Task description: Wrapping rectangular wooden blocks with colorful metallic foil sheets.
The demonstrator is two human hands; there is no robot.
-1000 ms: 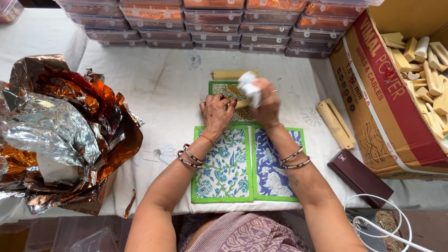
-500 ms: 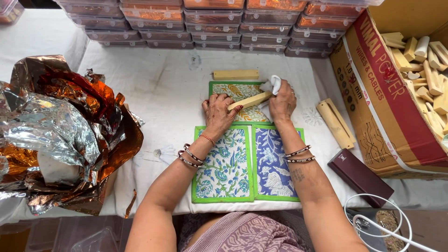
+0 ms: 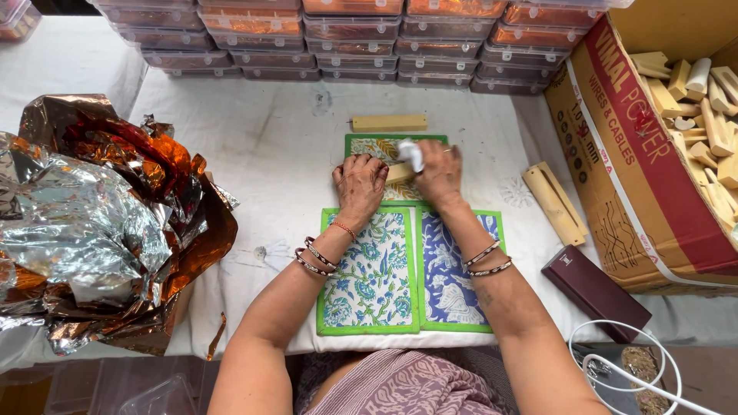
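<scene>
Our left hand [image 3: 358, 184] presses flat on the pale wooden block [image 3: 399, 172], steadying it on the green-edged printed mat [image 3: 369, 144], while our right hand [image 3: 438, 173] grips a crumpled white cloth [image 3: 412, 153] against it.

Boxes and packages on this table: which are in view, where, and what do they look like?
Cardboard box: right edge, brown with a red printed band, holds pale wooden pieces.
Clear lidded boxes: stacked rows along the far edge, orange contents.
Maroon case: near right, slim and oblong.
No screens or signs.
</scene>
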